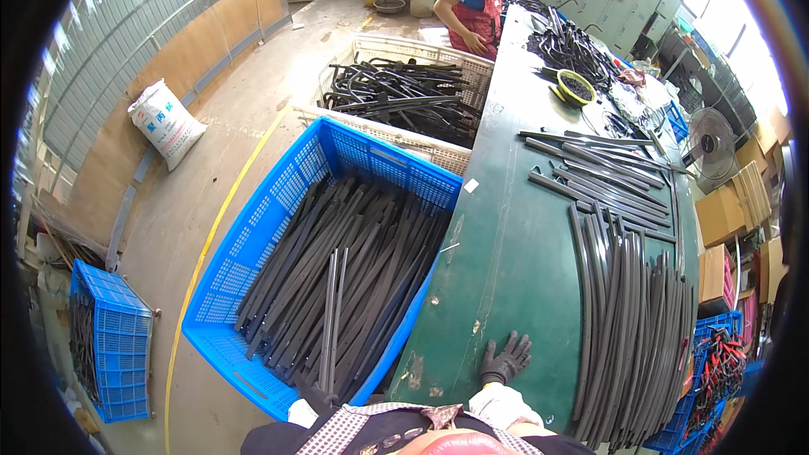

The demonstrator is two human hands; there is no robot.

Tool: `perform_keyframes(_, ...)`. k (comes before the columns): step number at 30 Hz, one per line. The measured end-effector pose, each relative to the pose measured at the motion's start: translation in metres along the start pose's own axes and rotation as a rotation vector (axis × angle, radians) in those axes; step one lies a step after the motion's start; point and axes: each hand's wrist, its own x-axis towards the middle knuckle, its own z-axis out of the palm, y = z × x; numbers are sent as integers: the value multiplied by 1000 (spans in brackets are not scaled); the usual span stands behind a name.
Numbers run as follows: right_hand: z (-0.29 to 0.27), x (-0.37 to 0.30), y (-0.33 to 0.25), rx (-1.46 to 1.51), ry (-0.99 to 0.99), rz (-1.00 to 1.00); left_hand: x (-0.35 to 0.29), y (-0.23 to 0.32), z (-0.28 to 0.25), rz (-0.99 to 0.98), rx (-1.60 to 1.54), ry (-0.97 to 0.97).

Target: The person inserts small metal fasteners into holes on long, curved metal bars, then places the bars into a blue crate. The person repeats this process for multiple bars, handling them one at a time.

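Observation:
My right hand (506,360), in a dark glove, lies on the green table (497,286) with its fingers spread and nothing in it. At the near end of the blue crate (244,371), my left hand (317,396), also dark-gloved, is partly hidden by my clothing. It is closed round the lower ends of a few long black strips (331,312), which slant up over the others. Many more long black strips (337,227) lie lengthwise in the crate. To the right of my right hand, a row of black strips (619,329) covers the table's edge.
Beyond the blue crate stands a white crate (337,63) of bent black pieces. A person (472,4) in a red apron is at the far table end. More strips (598,177), a yellow bowl (576,88) and a fan (710,143) are on the right. A white sack (167,125) leans left.

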Motion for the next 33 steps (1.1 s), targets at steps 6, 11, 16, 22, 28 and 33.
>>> perform_keyframes(6, -6, -2, -4, 18, 11, -4, -4, -2, -1, -16, 29, -10)
perform_keyframes(11, -1, -1, -4, 4, 31, -13, -8, 1, 6, -21, 82, -14)
perform_keyframes(16, -7, -5, -6, 24, -12, -5, -14, -3, 22, 123, 63, 436)
perform_keyframes(22, 0, -1, -3, -15, -17, -28, -64, 32, -39, -62, 23, 125)
perform_keyframes(28, -1, -3, -4, -26, -10, -20, -76, 13, -39, 7, 54, 69)
perform_keyframes(33, 2, -4, -2, -26, 4, -29, -41, 8, -17, -44, -73, 130)
